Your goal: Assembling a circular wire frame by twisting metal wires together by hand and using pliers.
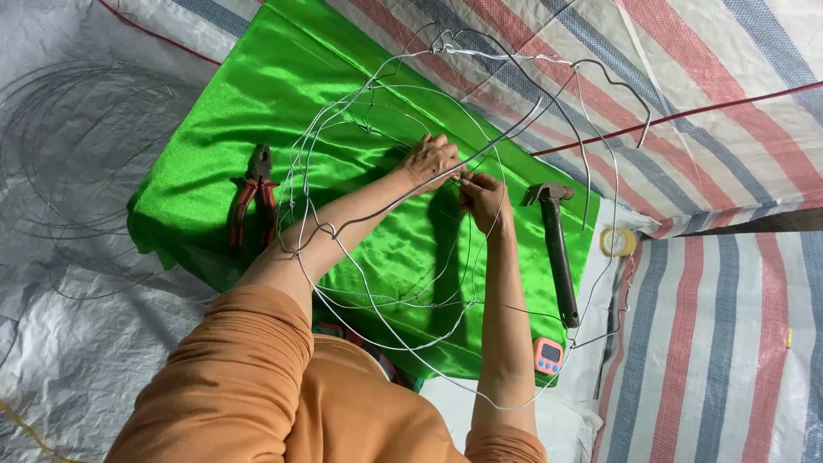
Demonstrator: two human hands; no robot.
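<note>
Wire frame (386, 103): thin grey loops, centre of frame, over green cloth (257, 94). Judged light, springy, stiff enough to hold shape; cut ends likely sharp. Best held at a crossing, near the joint.

Left hand (429, 160): fingers curled, pinching wire strands at centre. Forearm passes through the loops from lower left.

Right hand (484, 201): fingertips closed on a thin strand just beside the left; forearm runs up from bottom edge.

Pliers (255, 193) left, hammer (555, 249) right, small pink timer (548, 355) lower right, all untouched.
</note>
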